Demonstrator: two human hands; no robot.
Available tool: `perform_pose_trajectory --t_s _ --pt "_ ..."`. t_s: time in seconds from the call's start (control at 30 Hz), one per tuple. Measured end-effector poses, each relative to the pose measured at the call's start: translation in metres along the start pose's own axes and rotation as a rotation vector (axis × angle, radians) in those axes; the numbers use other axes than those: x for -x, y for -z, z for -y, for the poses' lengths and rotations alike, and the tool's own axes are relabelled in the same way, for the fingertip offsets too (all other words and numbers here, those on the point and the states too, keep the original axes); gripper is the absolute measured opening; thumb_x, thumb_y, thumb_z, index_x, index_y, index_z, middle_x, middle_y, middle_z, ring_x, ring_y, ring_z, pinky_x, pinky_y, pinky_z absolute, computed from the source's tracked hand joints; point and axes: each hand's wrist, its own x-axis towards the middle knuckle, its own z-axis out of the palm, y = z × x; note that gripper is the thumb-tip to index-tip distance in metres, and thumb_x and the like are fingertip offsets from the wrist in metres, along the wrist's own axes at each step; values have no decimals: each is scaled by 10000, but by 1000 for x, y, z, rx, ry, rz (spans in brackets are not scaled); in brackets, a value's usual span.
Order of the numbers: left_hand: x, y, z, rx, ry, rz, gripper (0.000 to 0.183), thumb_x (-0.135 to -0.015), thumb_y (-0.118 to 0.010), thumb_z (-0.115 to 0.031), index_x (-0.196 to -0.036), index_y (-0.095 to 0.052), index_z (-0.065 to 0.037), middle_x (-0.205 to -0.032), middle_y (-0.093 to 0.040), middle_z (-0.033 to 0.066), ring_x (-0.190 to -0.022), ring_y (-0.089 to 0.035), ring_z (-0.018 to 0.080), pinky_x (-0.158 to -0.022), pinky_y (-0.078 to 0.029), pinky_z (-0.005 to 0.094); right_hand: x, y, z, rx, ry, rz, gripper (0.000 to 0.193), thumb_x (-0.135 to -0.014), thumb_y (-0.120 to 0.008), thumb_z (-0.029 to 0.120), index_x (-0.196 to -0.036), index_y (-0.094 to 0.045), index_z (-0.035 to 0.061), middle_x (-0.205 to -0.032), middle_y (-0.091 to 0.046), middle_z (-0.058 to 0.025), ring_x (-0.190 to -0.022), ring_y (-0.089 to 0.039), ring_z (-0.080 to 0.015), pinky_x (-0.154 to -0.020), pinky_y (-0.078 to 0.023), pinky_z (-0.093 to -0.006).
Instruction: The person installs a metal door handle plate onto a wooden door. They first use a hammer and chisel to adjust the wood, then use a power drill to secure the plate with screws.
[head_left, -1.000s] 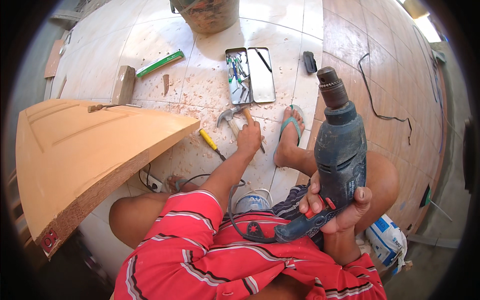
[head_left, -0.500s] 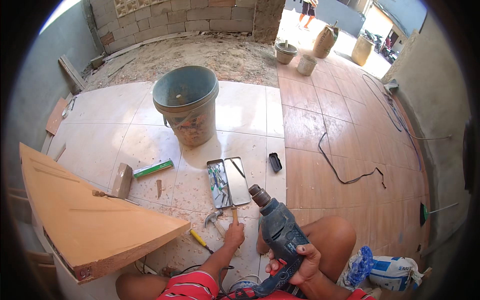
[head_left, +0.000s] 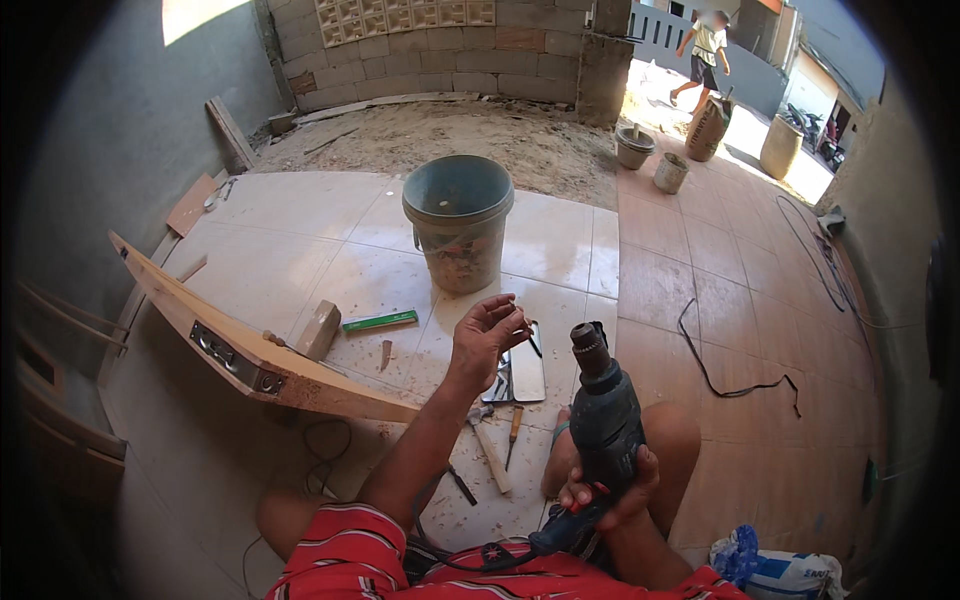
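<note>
a drill (head_left: 600, 420) is being gripped upright by the right hand (head_left: 612, 490) over the knee; a small bit (head_left: 517, 308) is being pinched by the left hand (head_left: 483, 335). a bucket (head_left: 458, 215) is standing on the dusty tiled floor (head_left: 300, 250), with block walls (head_left: 450, 50) behind.

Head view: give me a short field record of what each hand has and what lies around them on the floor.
left hand: raised, fingertips pinching a small thin bit, too small to tell its kind
right hand: closed around the handle of the dark power drill, chuck pointing up
floor by hands: open metal case, hammer, screwdriver
farther out: grey bucket, green flat tool, wooden block
left side: wooden door panel with a lock plate in its edge
surface: tiled floor with sawdust
</note>
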Motion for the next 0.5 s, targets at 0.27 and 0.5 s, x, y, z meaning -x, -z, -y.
perform_pose_trajectory --t_s 0.27,0.5 --pt "66 -49 -106 -14 -198 89 326 -964 -735 25 -1278 -652 4 -1072 -744 115 -952 -753 202 -855 -654 355 -7 -6 -10 31 -72 144 832 -920 -637 610 -1311 -527 -117 -1091 -672 -297 -818 -731 -363 -869 -558 -549" --pt "86 -53 -107 -9 -224 64 283 -954 -740 43 -1229 -687 1 -1051 -760 118 -897 -761 195 -833 -661 345 5 -23 -17 85 -120 83 782 -926 -613 636 -1152 -622 -113 -1057 -680 -286 -796 -728 -343 -836 -579 -537"
